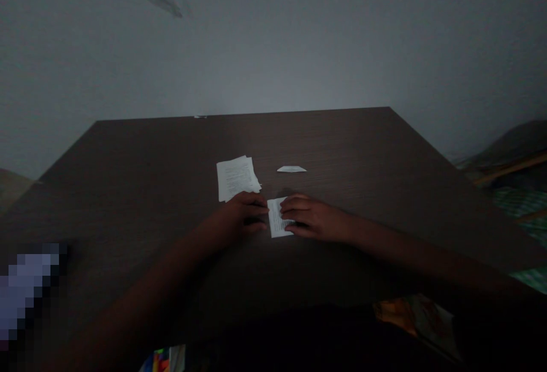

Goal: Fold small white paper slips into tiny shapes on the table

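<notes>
A small printed sheet of paper [276,225] lies on the dark table in front of me. My right hand [311,217] rests over its right part, fingers stretched out and a little apart, hiding that side. Beside the left edge of the sheet is my left hand [245,212], its fingers extended towards the paper and its thumb apart; whether the fingertips touch it I cannot tell. Just beyond the left hand lies a loose stack of printed papers [235,177]. A narrow folded white paper [292,169] stands or lies behind the sheet.
The brown wooden table [342,144] reaches back to a pale wall [273,47]. A pixelated bluish object [25,286] lies at the left. Near the back edge is a white scrap [200,117]. Colourful items [164,359] show below the front edge, and green checked cloth [521,207] at right.
</notes>
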{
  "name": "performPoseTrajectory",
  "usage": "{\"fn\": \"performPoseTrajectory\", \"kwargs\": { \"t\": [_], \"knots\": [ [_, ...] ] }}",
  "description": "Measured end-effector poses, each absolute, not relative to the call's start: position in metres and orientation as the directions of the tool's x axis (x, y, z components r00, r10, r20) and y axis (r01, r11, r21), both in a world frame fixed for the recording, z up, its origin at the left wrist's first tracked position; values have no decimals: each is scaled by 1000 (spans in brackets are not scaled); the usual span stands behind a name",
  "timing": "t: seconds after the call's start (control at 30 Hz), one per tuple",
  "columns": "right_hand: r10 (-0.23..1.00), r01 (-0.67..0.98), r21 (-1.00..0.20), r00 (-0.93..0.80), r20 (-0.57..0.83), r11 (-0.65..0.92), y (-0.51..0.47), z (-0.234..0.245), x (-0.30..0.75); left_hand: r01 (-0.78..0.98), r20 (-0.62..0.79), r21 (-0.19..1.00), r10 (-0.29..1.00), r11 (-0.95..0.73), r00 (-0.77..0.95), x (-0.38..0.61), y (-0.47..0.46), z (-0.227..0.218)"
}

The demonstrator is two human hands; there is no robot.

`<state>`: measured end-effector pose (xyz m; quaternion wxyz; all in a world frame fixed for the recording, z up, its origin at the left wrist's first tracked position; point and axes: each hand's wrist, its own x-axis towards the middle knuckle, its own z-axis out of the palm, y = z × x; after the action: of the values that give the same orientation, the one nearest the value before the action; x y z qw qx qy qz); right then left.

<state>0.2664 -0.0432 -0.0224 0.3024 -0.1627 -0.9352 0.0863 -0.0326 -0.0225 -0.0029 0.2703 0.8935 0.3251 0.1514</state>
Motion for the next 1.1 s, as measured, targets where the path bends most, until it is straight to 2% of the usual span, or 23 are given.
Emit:
{"fn": "performPoseTrajectory", "kwargs": {
  "t": [0.33, 0.67, 0.93, 1.1],
  "knots": [
    [373, 270, -266, -769, 519, 925, -46, -20, 266, 491, 24, 573, 611, -657, 791, -35, -26, 14],
    [391, 257, -317, -773, 500, 913, -46, -19, 266, 506, 18, 534, 607, -677, 794, -37, -26, 11],
    [383, 266, -290, -772, 507, 919, -47, -18, 265, 512, 2, 534, 607, -673, 795, -37, -26, 14],
    [398, 267, -325, -793, 461, 907, -47, -19, 267, 526, -8, 537, 620, -659, 784, -38, -30, 15]
  ]
}}
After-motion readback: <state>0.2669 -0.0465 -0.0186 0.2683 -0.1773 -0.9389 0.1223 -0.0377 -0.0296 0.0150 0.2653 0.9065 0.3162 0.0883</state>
